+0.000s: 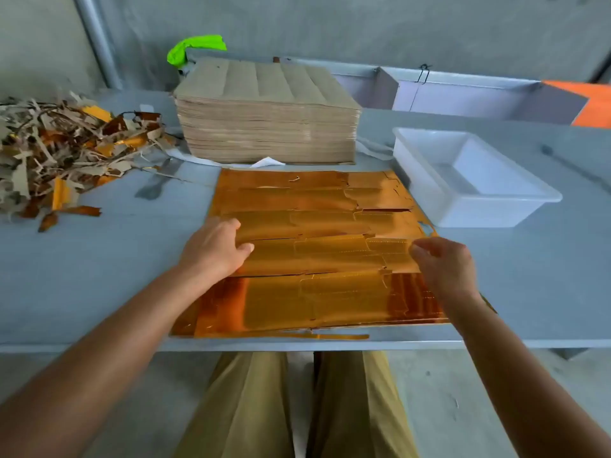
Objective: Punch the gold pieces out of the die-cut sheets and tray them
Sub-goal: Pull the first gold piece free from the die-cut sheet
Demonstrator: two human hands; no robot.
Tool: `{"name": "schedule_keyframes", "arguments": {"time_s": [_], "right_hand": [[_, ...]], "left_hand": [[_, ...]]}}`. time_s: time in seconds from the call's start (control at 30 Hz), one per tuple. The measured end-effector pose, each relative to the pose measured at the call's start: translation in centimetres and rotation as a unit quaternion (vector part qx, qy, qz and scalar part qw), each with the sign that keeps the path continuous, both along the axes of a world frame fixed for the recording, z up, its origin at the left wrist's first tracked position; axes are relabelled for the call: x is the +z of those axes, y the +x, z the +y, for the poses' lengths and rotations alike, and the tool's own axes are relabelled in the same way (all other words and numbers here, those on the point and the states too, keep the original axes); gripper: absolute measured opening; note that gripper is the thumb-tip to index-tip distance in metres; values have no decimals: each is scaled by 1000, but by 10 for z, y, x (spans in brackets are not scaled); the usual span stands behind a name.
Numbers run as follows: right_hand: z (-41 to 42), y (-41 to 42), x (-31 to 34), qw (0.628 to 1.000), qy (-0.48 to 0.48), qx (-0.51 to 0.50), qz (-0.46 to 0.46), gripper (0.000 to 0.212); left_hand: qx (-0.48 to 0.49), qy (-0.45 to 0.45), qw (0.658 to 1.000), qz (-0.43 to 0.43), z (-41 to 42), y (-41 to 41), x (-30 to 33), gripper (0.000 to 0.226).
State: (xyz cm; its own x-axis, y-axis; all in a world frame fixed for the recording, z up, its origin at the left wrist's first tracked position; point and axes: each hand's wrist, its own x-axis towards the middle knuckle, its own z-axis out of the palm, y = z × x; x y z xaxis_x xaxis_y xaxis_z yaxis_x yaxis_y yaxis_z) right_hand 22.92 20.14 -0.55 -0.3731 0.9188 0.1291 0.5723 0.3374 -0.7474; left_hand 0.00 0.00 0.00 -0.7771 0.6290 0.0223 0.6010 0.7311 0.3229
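Looked like a small packaging workshop: bare concrete wall point(363, 24), grey bench point(99, 276), tall stack point(267, 110) of die-cut sheets at the far edge, scrap point(59, 153) heaped at the left edge.

Sheet point(314, 252) before stack point(267, 114); tray point(476, 180) right, scraps point(62, 153) left.

No readable text, label, brand, number or sign shows on anything in view.
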Motion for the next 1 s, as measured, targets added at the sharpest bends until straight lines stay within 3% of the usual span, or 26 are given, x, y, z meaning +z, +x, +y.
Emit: {"name": "schedule_keyframes", "arguments": {"time_s": [0.13,0.27,0.33,0.43,0.53,0.67,0.87,1.0], "right_hand": [[21,18,-3,992,-20,-67,-101,35],[25,19,-6,983,-52,-38,-174,46],[25,16,-6,982,-42,-32,-182,47],[16,7,-5,986,-3,10,-169,44],[3,1,-4,988,-9,72,-133,39],[0,8,-3,990,1,63,-125,38],[1,23,-11,990,22,65,-125,22],[1,24,-14,991,43,53,-113,31]], "left_hand": [[-18,-65,998,-17,-1,5,-6,65],[-53,-118,991,39,4,19,-4,69],[-107,-98,988,51,6,32,-2,75],[-210,-65,976,-11,10,57,-2,86],[-258,-106,960,-29,15,71,-4,97],[-277,-162,947,-12,15,73,-9,107],[-281,-159,946,-6,12,74,-11,103],[-290,-154,944,-12,10,73,-10,99]]}}
